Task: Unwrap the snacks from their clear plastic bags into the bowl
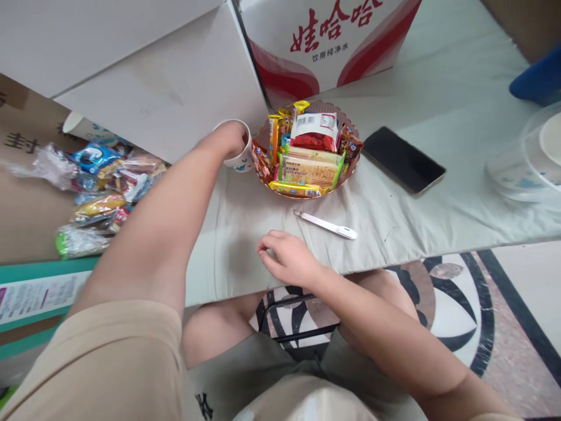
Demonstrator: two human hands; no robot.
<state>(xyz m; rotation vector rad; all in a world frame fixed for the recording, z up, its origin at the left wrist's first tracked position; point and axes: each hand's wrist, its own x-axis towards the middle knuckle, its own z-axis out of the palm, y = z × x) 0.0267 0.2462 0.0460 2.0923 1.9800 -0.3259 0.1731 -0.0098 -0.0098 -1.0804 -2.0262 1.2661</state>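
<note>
Head view recorded the left hand (231, 139) inside a blue-printed paper cup (242, 162) just beside the scalloped snack bowl (323, 107), finger grip hidden and undeterminable, while the right hand (288, 258), loosely curled and empty, would arguably have served best steadying the rim.

The bowl (323, 106) looks glossy and fluted, its wrappers (311, 169) shiny plastic. Around it sit a matt paper cup (241, 161) at nine o'clock, a glossy phone (404, 159) at three, a smooth cutter (325, 225) at six. The cloth (438, 216) is matt, wrinkled.
</note>
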